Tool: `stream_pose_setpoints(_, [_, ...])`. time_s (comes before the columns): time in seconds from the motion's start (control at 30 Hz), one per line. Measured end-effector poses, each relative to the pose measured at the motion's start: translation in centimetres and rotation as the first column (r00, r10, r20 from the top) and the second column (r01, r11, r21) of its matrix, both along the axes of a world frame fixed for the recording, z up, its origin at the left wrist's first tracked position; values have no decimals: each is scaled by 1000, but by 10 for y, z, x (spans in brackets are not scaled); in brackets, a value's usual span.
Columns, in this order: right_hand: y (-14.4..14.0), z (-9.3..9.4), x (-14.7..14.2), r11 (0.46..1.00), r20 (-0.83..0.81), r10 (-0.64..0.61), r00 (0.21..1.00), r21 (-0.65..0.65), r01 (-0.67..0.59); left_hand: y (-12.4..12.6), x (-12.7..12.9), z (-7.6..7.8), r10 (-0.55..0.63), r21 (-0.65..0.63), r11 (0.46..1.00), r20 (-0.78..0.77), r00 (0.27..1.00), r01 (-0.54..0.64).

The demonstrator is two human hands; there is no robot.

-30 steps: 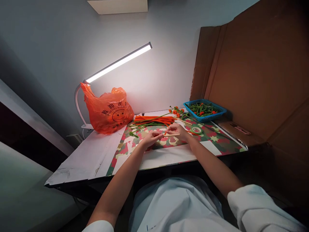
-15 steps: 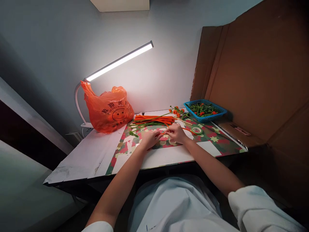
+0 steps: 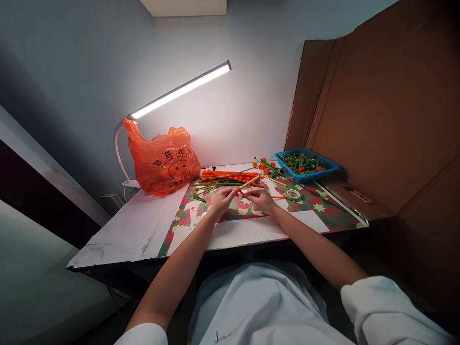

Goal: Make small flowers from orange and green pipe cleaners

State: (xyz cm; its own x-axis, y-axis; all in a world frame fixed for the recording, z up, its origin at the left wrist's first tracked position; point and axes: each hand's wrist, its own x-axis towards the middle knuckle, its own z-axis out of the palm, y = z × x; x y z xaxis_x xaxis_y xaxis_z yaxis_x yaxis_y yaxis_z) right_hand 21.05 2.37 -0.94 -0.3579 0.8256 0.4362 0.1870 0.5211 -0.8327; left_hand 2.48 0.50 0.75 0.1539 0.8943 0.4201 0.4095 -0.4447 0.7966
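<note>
My left hand (image 3: 223,199) is closed, pinching a thin wooden stick (image 3: 250,181) that slants up to the right. Beside it my right hand (image 3: 261,199) is closed on an orange pipe cleaner (image 3: 278,197). One end of this pipe cleaner meets the stick between my fingertips, seemingly bent around it; the other end trails out to the right. Just beyond the hands lies a bundle of orange pipe cleaners (image 3: 230,176), with green stems (image 3: 219,183) along its near side. A roll of green tape (image 3: 293,194) rests right of my right hand.
Orange flowers on green stems (image 3: 265,167) lie behind, near a blue basket (image 3: 307,177) of green and orange pieces. An orange plastic bag (image 3: 163,165) stands left under a lit lamp (image 3: 181,90). A small green piece (image 3: 199,197) lies left. Cardboard (image 3: 377,110) walls the right side.
The wooden stick now shows slanting up from between my fingers. My left hand has risen and turned slightly, and the pipe cleaner is drawn closer against the stick.
</note>
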Motion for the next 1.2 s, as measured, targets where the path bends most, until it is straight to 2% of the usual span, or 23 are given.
stream_pose_setpoints(0.07, [1, 1, 2, 983, 0, 83, 997, -167, -82, -4, 0, 3, -83, -58, 995, 33, 996, 85])
stream_pose_setpoints(0.1, [2, 2, 3, 975, 2, 108, 994, -193, -105, -6, 0, 4, -109, -78, 991, 44, 993, 113])
stream_pose_setpoints(0.23, [5, 10, 10, 995, 21, 72, 997, -74, -70, -10, -1, 7, -158, -84, 984, 10, 987, 158])
stream_pose_setpoints(0.37, [6, 16, 19, 999, 73, -39, 997, 6, 39, -10, -4, 9, -227, -111, 971, -172, 959, 210])
stream_pose_setpoints(0.43, [5, 19, 21, 991, 121, -89, 989, 115, 75, -10, -6, 9, -244, -136, 968, -292, 925, 213])
stream_pose_setpoints(0.5, [2, 21, 22, 963, 173, -145, 974, 251, 99, -9, -6, 8, -179, -98, 984, -422, 889, 152])
stream_pose_setpoints(0.57, [-2, 21, 20, 925, 207, -200, 958, 361, 115, -8, -5, 6, -22, 3, 1000, -508, 861, 27])
stream_pose_setpoints(0.67, [-7, 18, 14, 892, 261, -212, 942, 446, 77, -4, -3, 2, 204, 100, 979, -505, 839, -178])
stream_pose_setpoints(0.73, [-10, 15, 9, 892, 299, -168, 939, 452, 16, -1, -3, 0, 265, 94, 964, -441, 857, -249])
stream_pose_setpoints(0.83, [-11, 11, 2, 915, 341, -46, 939, 391, -97, 4, -4, -2, 251, 31, 967, -284, 926, -253])
stream_pose_setpoints(1.0, [-10, 9, 1, 945, 365, 180, 914, 194, -264, 6, -4, -3, 129, -84, 987, -76, 989, -135])
stream_pose_setpoints(1.1, [-8, 6, 3, 949, 359, 240, 902, 110, -296, 3, -3, -2, 58, -125, 990, -14, 998, -59])
stream_pose_setpoints(1.2, [-6, 4, 6, 960, 281, 276, 919, -43, -275, -1, -2, 0, 12, -147, 989, 41, 999, -6])
